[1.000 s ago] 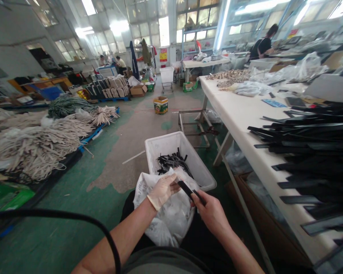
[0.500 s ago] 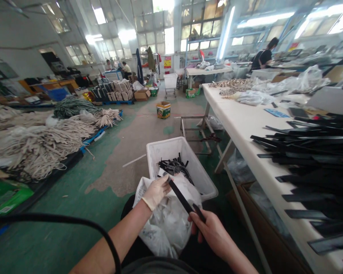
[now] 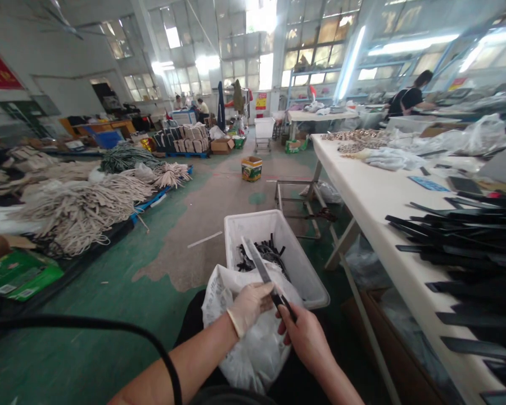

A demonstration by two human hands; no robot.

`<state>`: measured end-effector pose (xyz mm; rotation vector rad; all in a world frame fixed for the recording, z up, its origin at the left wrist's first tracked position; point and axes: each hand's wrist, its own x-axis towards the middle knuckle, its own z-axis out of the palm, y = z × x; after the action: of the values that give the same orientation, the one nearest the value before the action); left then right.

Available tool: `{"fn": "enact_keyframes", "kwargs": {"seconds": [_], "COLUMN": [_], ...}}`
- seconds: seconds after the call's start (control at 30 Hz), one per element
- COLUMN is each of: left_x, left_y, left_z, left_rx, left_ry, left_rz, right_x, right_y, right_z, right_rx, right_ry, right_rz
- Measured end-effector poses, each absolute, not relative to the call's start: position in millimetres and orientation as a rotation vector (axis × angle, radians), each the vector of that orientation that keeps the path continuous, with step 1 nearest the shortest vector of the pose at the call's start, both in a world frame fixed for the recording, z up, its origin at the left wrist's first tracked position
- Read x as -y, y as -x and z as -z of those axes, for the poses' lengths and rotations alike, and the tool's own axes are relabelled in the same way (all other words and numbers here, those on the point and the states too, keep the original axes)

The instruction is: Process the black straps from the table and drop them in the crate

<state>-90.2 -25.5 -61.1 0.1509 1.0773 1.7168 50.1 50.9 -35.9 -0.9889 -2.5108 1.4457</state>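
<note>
My left hand (image 3: 249, 306), in a pale glove, is closed around the middle of a flat black strap (image 3: 260, 266). My right hand (image 3: 307, 337), bare, pinches the strap's near end, with thumb on top. The strap slants up and away to the left, its far part shining grey in the light. Beneath both hands a white plastic sack (image 3: 253, 357) lies across my lap. Just beyond the sack stands a white plastic bin (image 3: 306, 275) with several black strips (image 3: 274, 252) inside, partly hidden by the strap and sack.
At right, a long white table (image 3: 349, 197) carries a heap of black straps (image 3: 468, 247) hanging over its edge. Bundles of beige cord (image 3: 80, 211) lie on a pallet at left. A cardboard box (image 3: 252, 170) stands ahead. A black cable (image 3: 88, 323) crosses the lower left. A person (image 3: 407, 101) works far right.
My left hand has slid down the strap toward my right hand, so the strap's far end now shows free beyond it. The whole view has shifted slightly.
</note>
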Motion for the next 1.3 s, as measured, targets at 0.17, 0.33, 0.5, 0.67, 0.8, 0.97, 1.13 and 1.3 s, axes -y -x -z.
{"fn": "enact_keyframes", "kwargs": {"seconds": [0.17,0.33,0.5,0.67,0.8,0.97,1.13,1.3], "left_x": [28,36,37,48,48,45,50,48], "left_y": [91,88,73,86,62,92,99,50], "left_z": [72,83,90,89,97,89,83,93], "left_rx": [-1.124,-1.15,-1.092,-1.184,-1.009,-1.127,-1.139,-0.985], "left_ry": [-0.058,-0.003,-0.033,0.146,-0.176,0.097,0.152,-0.027], "left_rz": [-1.824,-1.713,-1.716,-1.719,-1.586,-1.77,-1.701,-1.649], "right_x": [-53,-46,-45,-35,-37,-40,-33,-38], "right_y": [-49,-54,-50,-65,-54,-65,-78,-61], "right_z": [40,46,44,60,62,52,51,48], "right_rx": [2.625,2.627,2.631,2.679,2.601,2.693,2.739,2.667], "right_ry": [0.921,0.999,0.943,0.947,0.977,0.903,1.024,1.031], "right_rz": [-1.436,-1.458,-1.503,-1.566,-1.515,-1.488,-1.399,-1.251]}}
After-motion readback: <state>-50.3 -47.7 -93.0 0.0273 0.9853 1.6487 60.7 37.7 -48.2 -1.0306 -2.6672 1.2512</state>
